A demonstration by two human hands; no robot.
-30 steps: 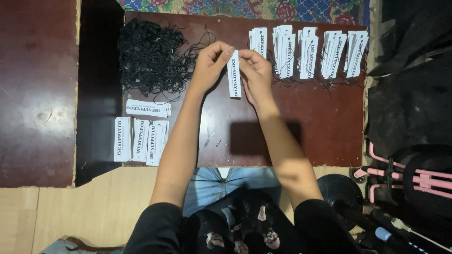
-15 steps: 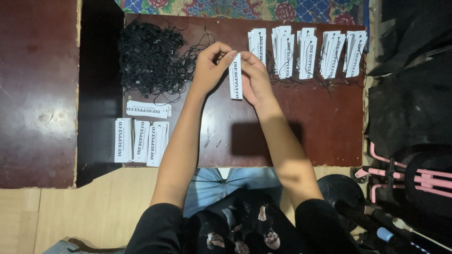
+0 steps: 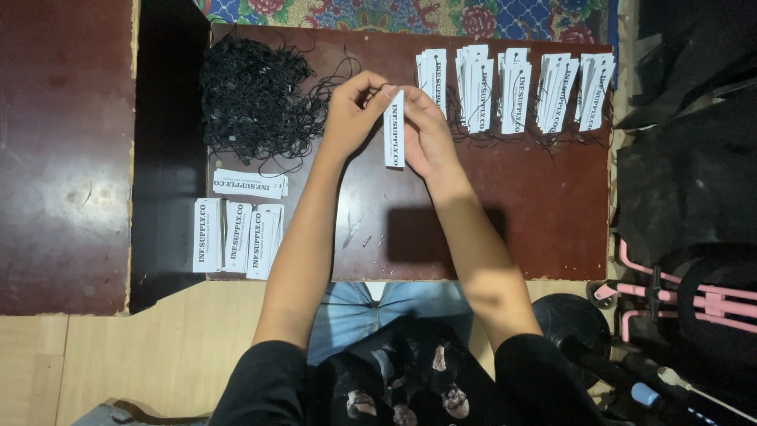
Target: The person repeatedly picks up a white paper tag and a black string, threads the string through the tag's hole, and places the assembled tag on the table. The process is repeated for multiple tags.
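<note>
Over a small dark wooden table [image 3: 520,229], my left hand [image 3: 351,114] and my right hand [image 3: 426,130] meet at the top of a narrow white paper tag [image 3: 393,130] with black print. The tag hangs upright between them. The left fingertips pinch a thin black string [image 3: 377,88] at the tag's upper end, and the right hand grips the tag from its right side. A tangled heap of black strings [image 3: 252,99] lies just left of my left hand.
Several stacks of strung white tags [image 3: 516,91] line the table's far right edge. Unstrung tags [image 3: 236,233] lie in piles at the near left corner. A dark bag and a pink frame [image 3: 686,296] stand on the right, and a second brown table [image 3: 63,150] on the left.
The hands and the tag stay almost in place. The fingers shift slightly at the tag's top end.
</note>
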